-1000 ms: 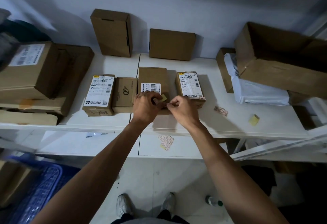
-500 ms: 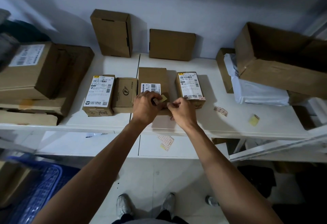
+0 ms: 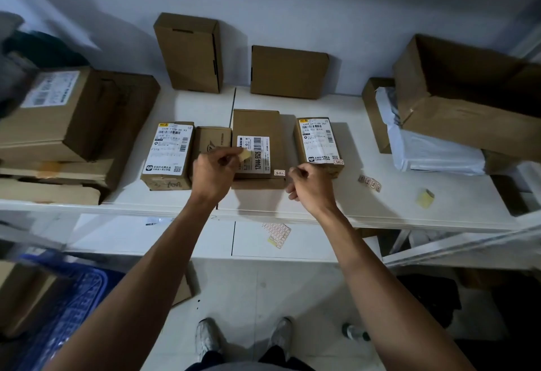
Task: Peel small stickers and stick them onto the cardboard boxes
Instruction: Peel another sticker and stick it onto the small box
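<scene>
Four small cardboard boxes lie in a row on the white shelf (image 3: 322, 201). On the middle box (image 3: 257, 124), a small red-and-white sticker (image 3: 279, 172) sits at the near right corner. My left hand (image 3: 213, 173) is over the box's left side, pinching a small yellowish sticker backing (image 3: 245, 155). My right hand (image 3: 310, 186) hovers just right of the sticker, fingers curled, nothing seen in it. The right labelled box (image 3: 317, 142) carries a similar sticker at its near corner. The left labelled box (image 3: 168, 151) and a plain box (image 3: 212, 139) lie beside my left hand.
A strip of stickers (image 3: 369, 182) and a yellow backing scrap (image 3: 425, 197) lie on the shelf to the right. A sticker sheet (image 3: 277, 233) lies on the lower shelf. Larger boxes stack at left (image 3: 58, 113) and right (image 3: 468, 98); two boxes lean against the wall.
Both hands have drawn apart from the middle box's near right corner, uncovering a small sticker there. My left hand moved left with the backing; my right hand moved right.
</scene>
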The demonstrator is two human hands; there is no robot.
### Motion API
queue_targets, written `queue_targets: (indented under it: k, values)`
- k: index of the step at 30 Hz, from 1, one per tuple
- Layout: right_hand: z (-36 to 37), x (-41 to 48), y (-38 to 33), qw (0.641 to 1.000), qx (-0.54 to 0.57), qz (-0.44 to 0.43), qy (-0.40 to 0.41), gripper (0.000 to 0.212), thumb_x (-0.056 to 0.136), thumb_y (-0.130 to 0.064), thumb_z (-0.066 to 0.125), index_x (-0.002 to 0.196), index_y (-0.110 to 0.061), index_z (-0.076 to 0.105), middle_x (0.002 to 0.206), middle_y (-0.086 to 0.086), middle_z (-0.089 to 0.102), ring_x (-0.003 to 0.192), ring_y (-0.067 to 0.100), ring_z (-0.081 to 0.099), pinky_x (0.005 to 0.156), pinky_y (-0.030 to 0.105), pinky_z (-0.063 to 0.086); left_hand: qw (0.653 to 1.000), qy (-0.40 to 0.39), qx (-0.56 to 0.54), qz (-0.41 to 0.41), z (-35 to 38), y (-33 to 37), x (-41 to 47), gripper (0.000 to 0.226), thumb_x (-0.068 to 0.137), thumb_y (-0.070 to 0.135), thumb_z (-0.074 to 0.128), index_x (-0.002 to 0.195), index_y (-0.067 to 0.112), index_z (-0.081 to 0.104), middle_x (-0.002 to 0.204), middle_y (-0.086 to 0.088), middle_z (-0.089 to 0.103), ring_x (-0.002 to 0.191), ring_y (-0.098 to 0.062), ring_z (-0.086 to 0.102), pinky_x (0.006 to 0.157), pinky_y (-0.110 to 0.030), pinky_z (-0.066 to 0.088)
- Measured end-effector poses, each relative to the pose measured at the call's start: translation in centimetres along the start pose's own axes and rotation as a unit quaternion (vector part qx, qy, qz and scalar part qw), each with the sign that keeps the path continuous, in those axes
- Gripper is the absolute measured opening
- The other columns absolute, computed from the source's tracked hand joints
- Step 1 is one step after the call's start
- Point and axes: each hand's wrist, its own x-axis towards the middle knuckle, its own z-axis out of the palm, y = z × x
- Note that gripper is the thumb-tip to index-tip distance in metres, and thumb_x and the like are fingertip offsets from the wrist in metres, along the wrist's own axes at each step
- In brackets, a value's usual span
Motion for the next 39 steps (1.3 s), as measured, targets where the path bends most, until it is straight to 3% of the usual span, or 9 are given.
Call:
queue_targets:
  k: [6, 11, 13, 16, 19, 24, 29, 33, 39]
  values:
    - [-0.5, -1.1, 0.8, 1.000, -0.001, -0.020, -0.008, 0.014, 0.102, -0.020, 0.053, 0.093, -0.018, 0.064, 0.063, 0.001, 0.070, 0.050, 0.015, 0.064, 0.056, 0.029, 0.050, 0.986, 0.013, -0.141, -0.085, -2.2, -1.4, 0.3, 0.024, 0.085, 0.009, 0.074, 0.108, 0.016, 0.076, 0.095, 0.000, 0.076, 0.087, -0.017, 0.071, 0.083, -0.030, 0.058]
    - [-0.4, -1.0, 0.7, 0.999, -0.010, -0.032, -0.007, 0.015, 0.101, -0.019, 0.053, 0.091, -0.021, 0.064, 0.062, -0.001, 0.070, 0.050, 0.016, 0.064, 0.059, 0.031, 0.051, 0.972, -0.020, -0.204, -0.111, -2.3, -1.3, 0.1, 0.036, 0.079, 0.007, 0.080, 0.113, 0.017, 0.072, 0.093, -0.009, 0.077, 0.091, -0.024, 0.074, 0.083, -0.034, 0.058]
    - [-0.4, -0.9, 0.5, 0.999, -0.009, -0.038, -0.009, 0.015, 0.100, -0.019, 0.053, 0.091, -0.019, 0.065, 0.062, -0.001, 0.070, 0.050, 0.016, 0.064, 0.060, 0.032, 0.051, 0.966, -0.027, -0.227, -0.120, -2.1, -0.6, -0.3, 0.030, 0.078, 0.005, 0.080, 0.105, 0.016, 0.073, 0.090, -0.009, 0.077, 0.089, -0.025, 0.075, 0.079, -0.033, 0.059]
    - [-0.4, -0.9, 0.2, 0.999, -0.007, -0.043, -0.016, 0.015, 0.101, -0.020, 0.053, 0.093, -0.017, 0.065, 0.063, 0.000, 0.070, 0.051, 0.016, 0.064, 0.059, 0.030, 0.050, 0.962, -0.034, -0.243, -0.116, -1.7, 0.4, -0.8, 0.014, 0.080, 0.003, 0.077, 0.092, 0.010, 0.074, 0.089, -0.009, 0.076, 0.087, -0.025, 0.075, 0.072, -0.027, 0.061]
    - [-0.5, -1.0, -0.1, 0.999, -0.004, -0.043, -0.018, 0.015, 0.101, -0.021, 0.053, 0.094, -0.016, 0.066, 0.065, 0.001, 0.071, 0.051, 0.015, 0.064, 0.058, 0.028, 0.050, 0.962, -0.058, -0.241, -0.110, -1.3, 0.7, -1.0, 0.016, 0.080, 0.001, 0.077, 0.096, 0.002, 0.073, 0.094, -0.015, 0.076, 0.087, -0.028, 0.075, 0.076, -0.035, 0.062]
    - [-0.4, -1.2, -0.7, 0.999, 0.002, -0.048, -0.023, 0.013, 0.101, -0.019, 0.055, 0.094, -0.015, 0.065, 0.067, 0.004, 0.071, 0.049, 0.011, 0.061, 0.054, 0.023, 0.048, 0.961, -0.079, -0.247, -0.099, -0.2, 2.3, -1.5, 0.009, 0.079, 0.002, 0.078, 0.085, 0.007, 0.073, 0.086, -0.015, 0.075, 0.077, -0.026, 0.073, 0.072, -0.035, 0.063]
    - [-0.4, -1.3, -1.3, 0.997, 0.026, -0.068, -0.015, 0.014, 0.100, -0.018, 0.056, 0.089, -0.020, 0.066, 0.065, 0.002, 0.070, 0.051, 0.014, 0.062, 0.059, 0.031, 0.052, 0.955, -0.087, -0.267, -0.098, 0.8, 3.8, -1.8, 0.015, 0.082, -0.001, 0.074, 0.094, -0.008, 0.070, 0.085, -0.018, 0.073, 0.070, -0.018, 0.070, 0.067, -0.028, 0.062]
    - [-0.5, -1.6, -2.3, 0.993, 0.050, -0.109, 0.000, 0.017, 0.095, -0.020, 0.062, 0.082, -0.030, 0.068, 0.060, -0.011, 0.066, 0.057, 0.013, 0.062, 0.061, 0.038, 0.054, 0.950, -0.094, -0.282, -0.094, 1.5, 4.8, -2.2, 0.014, 0.082, -0.001, 0.074, 0.094, -0.008, 0.070, 0.081, -0.017, 0.072, 0.066, -0.015, 0.068, 0.067, -0.027, 0.061]
    - [-1.0, -2.1, -3.8, 0.986, 0.119, -0.118, -0.022, 0.017, 0.095, -0.015, 0.067, 0.079, -0.019, 0.065, 0.064, 0.002, 0.064, 0.054, 0.012, 0.060, 0.053, 0.028, 0.050, 0.939, -0.110, -0.312, -0.095, 2.0, 5.5, -2.6, 0.015, 0.084, -0.001, 0.072, 0.095, -0.011, 0.069, 0.085, -0.024, 0.071, 0.068, -0.021, 0.068, 0.069, -0.029, 0.060]
